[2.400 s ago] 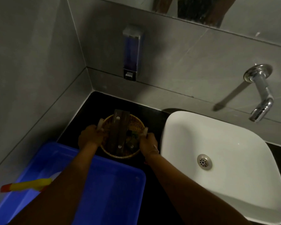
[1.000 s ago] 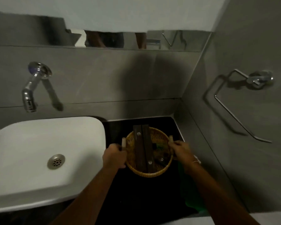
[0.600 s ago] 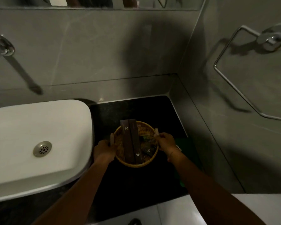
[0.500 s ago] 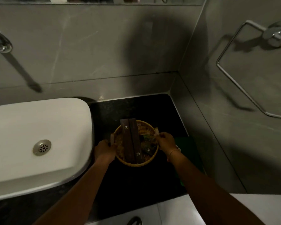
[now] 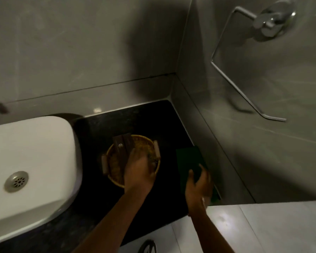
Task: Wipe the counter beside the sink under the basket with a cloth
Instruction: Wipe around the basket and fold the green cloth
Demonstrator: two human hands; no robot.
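Both my hands off the handles since earlier, left hand [image 5: 139, 170] spread over basket [image 5: 135, 157], right hand [image 5: 199, 187] gripping green cloth [image 5: 189, 157] on counter [image 5: 153, 121].

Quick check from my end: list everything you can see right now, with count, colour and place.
sink: 1, white, left
drain: 1, metal, in sink
counter: 1, black, right of sink
basket: 1, tan wicker, on counter beside sink
dark pieces: 2, brown, in basket
cloth: 1, dark green, on counter by right wall
towel ring: 1, chrome, right wall
left hand: 1, over basket
right hand: 1, on cloth
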